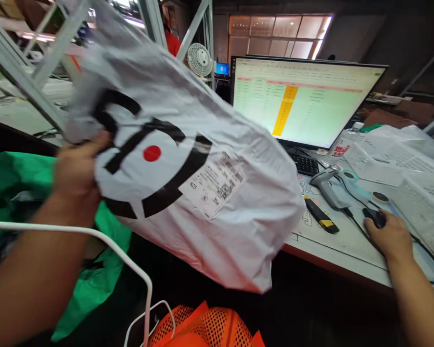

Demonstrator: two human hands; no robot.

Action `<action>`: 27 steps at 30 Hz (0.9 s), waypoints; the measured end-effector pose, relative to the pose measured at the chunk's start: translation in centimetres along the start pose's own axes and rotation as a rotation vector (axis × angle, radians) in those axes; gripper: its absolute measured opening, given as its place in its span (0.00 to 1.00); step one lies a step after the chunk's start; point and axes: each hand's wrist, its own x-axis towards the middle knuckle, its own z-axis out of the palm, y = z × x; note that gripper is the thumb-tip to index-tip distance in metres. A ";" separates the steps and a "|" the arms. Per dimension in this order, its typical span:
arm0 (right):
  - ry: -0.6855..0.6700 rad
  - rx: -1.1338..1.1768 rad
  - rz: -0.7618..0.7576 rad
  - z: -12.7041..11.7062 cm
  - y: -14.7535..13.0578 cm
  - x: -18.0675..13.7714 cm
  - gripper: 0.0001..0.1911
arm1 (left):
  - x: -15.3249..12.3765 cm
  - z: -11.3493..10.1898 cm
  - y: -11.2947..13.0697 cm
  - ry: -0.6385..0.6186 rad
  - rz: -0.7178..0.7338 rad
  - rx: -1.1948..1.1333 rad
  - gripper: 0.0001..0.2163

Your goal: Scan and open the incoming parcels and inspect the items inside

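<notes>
My left hand (77, 166) grips the left edge of a large white plastic mailing bag (246, 231), fingers closed round it. The bag is held tilted in the air, with black print, a red dot and a white shipping label (213, 185) facing me. On the desk at the right, my right hand (390, 231) is closed over a black computer mouse (374, 218). A grey barcode scanner (328, 189) lies just left of that hand, beside a black and yellow box cutter (321, 216). Part of the desk is hidden behind the bag.
A monitor (264, 103) with a table on screen stands behind a black keyboard (304, 164). Near it are a plastic bottle (349, 140) and clear plastic wrapping (423, 207). Green sacking (104, 270) hangs at lower left, close to a white cable (112, 243). Metal struts (63, 43) rise behind.
</notes>
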 end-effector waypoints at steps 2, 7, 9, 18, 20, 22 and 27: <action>-0.001 -0.008 0.016 -0.4 -0.6 0.0 0.36 | 2.7 4.6 1.4 0.145 0.110 -0.413 0.22; 0.013 -0.026 -0.002 -1.7 -1.9 -0.1 0.35 | 8.4 12.9 3.0 0.037 -0.005 -0.817 0.11; 0.056 -0.034 -0.011 -2.6 -2.9 0.1 0.34 | 10.2 14.2 2.9 -0.004 -0.042 -0.752 0.11; -0.327 -0.048 -0.070 -4.5 -13.4 1.4 0.33 | 14.5 16.3 2.3 0.059 0.167 -0.391 0.21; -0.335 -0.158 -0.051 -4.6 -15.5 1.4 0.35 | 14.8 16.7 1.9 0.100 0.204 -0.387 0.21; -0.322 -0.223 -0.020 -4.7 -16.9 1.5 0.37 | 15.0 17.0 1.5 0.116 0.217 -0.376 0.21; -0.386 -0.209 0.065 -3.4 -19.1 3.5 0.39 | 15.5 17.1 0.9 0.119 0.220 -0.354 0.20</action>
